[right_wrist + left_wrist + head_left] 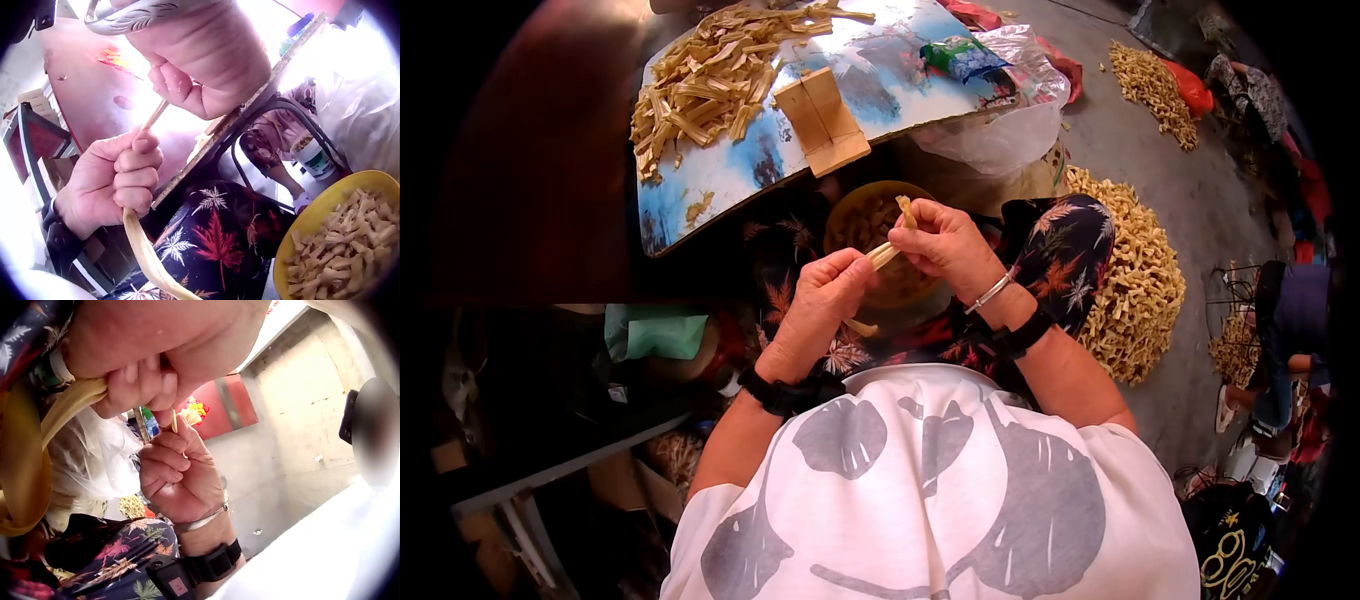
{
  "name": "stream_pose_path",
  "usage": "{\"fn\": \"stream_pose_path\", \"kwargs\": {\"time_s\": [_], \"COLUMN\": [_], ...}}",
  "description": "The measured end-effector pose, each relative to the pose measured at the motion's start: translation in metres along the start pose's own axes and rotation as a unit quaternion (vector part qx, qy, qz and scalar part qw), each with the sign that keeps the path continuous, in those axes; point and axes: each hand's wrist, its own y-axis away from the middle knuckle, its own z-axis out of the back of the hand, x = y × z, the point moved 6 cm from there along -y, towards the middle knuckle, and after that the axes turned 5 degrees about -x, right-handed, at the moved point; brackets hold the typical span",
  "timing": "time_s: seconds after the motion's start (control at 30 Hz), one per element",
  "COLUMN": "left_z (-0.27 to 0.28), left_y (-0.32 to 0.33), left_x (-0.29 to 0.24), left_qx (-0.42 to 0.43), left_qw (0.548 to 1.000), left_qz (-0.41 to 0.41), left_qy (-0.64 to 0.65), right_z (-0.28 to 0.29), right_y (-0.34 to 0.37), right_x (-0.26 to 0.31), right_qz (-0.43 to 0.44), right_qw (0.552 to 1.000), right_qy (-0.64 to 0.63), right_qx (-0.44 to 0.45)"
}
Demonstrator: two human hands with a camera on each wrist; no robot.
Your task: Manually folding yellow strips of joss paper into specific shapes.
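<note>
A long, pale yellow strip (pixel 883 257) runs between the two hands over the lap. My left hand (pixel 832 290) grips it in curled fingers, and its tail (pixel 149 253) hangs out below the fist in the right wrist view. My right hand (pixel 945 240), with a silver bangle at the wrist, pinches the other end between thumb and fingers; a short tip sticks up above them. Beneath the hands, a yellow basin (pixel 282 265) holds many short pieces of similar colour, seen best in the right wrist view.
Ahead stands a low painted table (pixel 750 185) bearing a heap of loose strips (pixel 710 80) and a small wooden stand (pixel 822 120). A clear plastic bag (pixel 1010 130) hangs at its right end. On the floor to the right lies a large pile of short knotted pieces (pixel 1135 290).
</note>
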Motion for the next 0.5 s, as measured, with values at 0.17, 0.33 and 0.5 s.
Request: {"fn": "stream_pose_path", "kwargs": {"time_s": [0.17,0.33,0.5], "left_z": [0.015,0.045,0.065], "left_y": [-0.013,-0.035,-0.078], "left_x": [-0.02,-0.101,-0.144], "left_qx": [0.009,-0.143,-0.227], "left_qw": [0.996,0.861,0.757], "left_qz": [-0.034,-0.3,-0.404], "left_qy": [-0.086,-0.385,-0.461], "right_z": [-0.007,-0.018,-0.027], "right_y": [-0.022,-0.06,-0.113], "right_x": [0.018,0.07,0.106], "right_qz": [0.015,0.158,0.393], "right_qw": [0.999,0.969,0.84], "right_qy": [0.037,0.181,0.339], "right_qx": [0.032,-0.051,-0.157]}}
